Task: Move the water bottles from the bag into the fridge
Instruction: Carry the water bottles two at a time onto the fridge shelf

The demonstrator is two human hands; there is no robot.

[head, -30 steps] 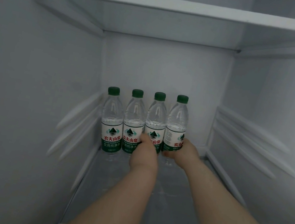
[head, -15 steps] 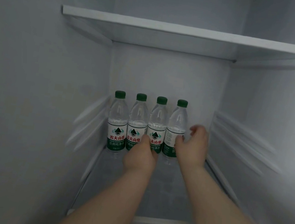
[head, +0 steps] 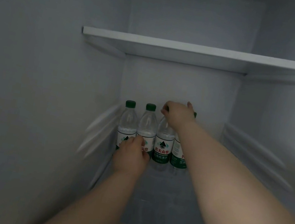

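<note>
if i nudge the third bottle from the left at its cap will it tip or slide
Probably tip: the third bottle is tall with a narrow base. It looks full, so fairly heavy. The neighbours touch it, which should limit sideways lean.

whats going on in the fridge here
A person is lining up four clear plastic water bottles with green caps at the back of a white fridge shelf. The left hand rests against the lower labels of the two left bottles. The right hand sits over the tops of the two right bottles. No bag is in view.
</note>
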